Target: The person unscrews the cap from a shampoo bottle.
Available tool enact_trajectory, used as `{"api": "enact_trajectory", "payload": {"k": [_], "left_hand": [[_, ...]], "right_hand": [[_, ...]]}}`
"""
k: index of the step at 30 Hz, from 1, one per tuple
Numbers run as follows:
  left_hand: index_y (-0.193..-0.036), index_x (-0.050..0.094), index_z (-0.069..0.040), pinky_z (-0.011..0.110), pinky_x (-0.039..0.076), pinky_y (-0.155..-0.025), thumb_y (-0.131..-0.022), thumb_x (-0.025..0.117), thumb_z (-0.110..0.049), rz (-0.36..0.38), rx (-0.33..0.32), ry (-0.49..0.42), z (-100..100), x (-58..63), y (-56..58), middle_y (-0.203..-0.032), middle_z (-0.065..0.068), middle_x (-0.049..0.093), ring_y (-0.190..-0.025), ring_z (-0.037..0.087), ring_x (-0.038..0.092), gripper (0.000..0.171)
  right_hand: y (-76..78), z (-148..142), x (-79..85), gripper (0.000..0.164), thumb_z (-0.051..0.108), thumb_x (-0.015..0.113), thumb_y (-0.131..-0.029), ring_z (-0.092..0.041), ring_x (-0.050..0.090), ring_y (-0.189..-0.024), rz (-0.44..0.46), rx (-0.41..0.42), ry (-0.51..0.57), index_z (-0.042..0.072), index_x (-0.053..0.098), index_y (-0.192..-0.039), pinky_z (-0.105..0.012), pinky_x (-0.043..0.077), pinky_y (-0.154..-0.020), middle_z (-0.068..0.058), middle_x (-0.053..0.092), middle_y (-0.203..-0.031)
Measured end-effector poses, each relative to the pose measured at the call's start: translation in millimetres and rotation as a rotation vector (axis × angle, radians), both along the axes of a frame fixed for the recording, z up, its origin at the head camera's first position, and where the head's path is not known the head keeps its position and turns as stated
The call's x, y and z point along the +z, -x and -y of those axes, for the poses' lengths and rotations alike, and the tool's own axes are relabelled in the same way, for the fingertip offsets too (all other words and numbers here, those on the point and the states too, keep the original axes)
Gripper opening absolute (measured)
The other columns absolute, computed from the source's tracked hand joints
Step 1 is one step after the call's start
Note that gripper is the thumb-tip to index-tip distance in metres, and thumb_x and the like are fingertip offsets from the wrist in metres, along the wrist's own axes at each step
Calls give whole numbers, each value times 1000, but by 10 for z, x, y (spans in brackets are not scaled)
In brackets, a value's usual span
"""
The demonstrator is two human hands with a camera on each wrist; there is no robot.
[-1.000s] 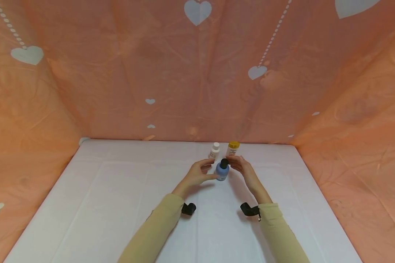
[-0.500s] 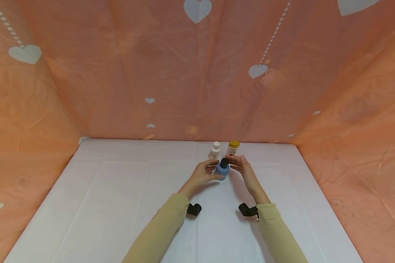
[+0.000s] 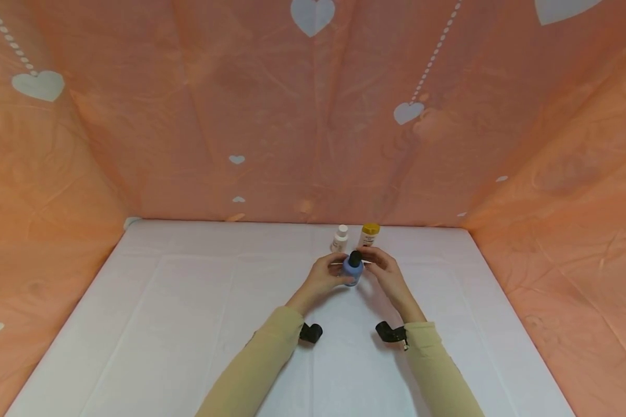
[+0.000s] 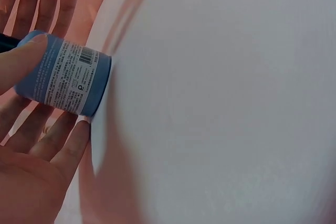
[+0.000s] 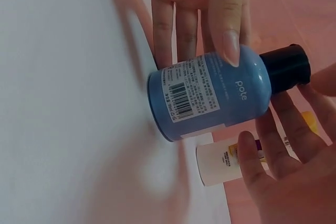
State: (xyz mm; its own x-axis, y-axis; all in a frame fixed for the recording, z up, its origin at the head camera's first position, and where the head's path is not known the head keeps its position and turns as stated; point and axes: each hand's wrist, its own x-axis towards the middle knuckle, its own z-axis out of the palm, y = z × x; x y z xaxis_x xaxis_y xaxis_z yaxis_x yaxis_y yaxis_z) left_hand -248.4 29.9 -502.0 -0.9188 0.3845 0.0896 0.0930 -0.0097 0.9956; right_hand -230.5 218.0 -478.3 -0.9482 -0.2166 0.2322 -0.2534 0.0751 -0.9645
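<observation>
one blue bottle [image 5: 210, 93] (black cap [image 5: 286, 67]) in the left hand [image 3: 320, 278]

room: tabletop [image 3: 188, 324] left of left hand [image 3: 318, 279] | obstacles beyond blue bottle [image 3: 352, 269]: white bottle [image 3: 339, 241], yellow-capped bottle [image 3: 368, 236]

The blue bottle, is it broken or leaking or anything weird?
Nothing stands out: the blue bottle shows no crack or leak, its black cap is on, and no spill shows on the white table.

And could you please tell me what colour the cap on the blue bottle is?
The cap is black, which shows best in the right wrist view.
</observation>
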Motion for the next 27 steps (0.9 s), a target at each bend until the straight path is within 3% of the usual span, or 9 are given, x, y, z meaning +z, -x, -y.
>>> {"api": "enact_trajectory", "payload": {"k": [3, 9, 12, 19, 24, 27], "left_hand": [[-127, 54, 4, 31, 51, -89, -76, 75, 9, 4, 2, -22, -13, 0, -4, -124, 22, 56, -111, 34, 59, 55], [-125, 54, 8, 30, 54, -84, -76, 74, 12, -13, 9, -43, -21, 9, -5, -123, 24, 56, -107, 36, 61, 53], [-124, 54, 8, 30, 54, -83, -75, 74, 13, -15, 9, -49, -20, 15, -7, -122, 25, 56, -106, 37, 61, 53], [-125, 54, 8, 31, 54, -84, -76, 74, 12, -23, 14, -56, -8, 21, -13, -121, 27, 56, -106, 39, 60, 54], [-123, 55, 10, 33, 53, -86, -76, 73, 13, -22, 3, -41, 64, 194, -110, -119, 29, 56, -107, 43, 58, 51], [-122, 56, 9, 32, 53, -85, -76, 73, 13, -24, 1, -36, 98, 196, -134, -118, 28, 57, -107, 43, 58, 50]], "right_hand": [[4, 26, -12, 36, -6, 57, -92, -22, 54, -114, -43, -8, -16, -9, 53, -127, -38, 45, -97, -26, 54, -126], [-16, 120, 45, 41, -7, 67, -85, -25, 54, -111, -79, -33, -24, -11, 53, -124, -59, 39, -97, -27, 54, -122], [-57, 174, 132, 41, -9, 67, -84, -29, 53, -110, -80, -42, -22, -14, 52, -122, -63, 38, -96, -30, 53, -121], [-109, 243, 253, 39, -9, 67, -85, -36, 52, -110, -67, -65, -62, -17, 52, -120, -59, 42, -94, -30, 54, -119], [-118, 257, 258, 36, -7, 67, -85, -40, 53, -109, -71, -59, -88, -15, 54, -118, -56, 44, -93, -28, 56, -117], [-141, 274, 254, 34, -7, 68, -84, -40, 53, -108, -74, -64, -94, -13, 56, -116, -55, 45, -92, -27, 57, -114]]}}
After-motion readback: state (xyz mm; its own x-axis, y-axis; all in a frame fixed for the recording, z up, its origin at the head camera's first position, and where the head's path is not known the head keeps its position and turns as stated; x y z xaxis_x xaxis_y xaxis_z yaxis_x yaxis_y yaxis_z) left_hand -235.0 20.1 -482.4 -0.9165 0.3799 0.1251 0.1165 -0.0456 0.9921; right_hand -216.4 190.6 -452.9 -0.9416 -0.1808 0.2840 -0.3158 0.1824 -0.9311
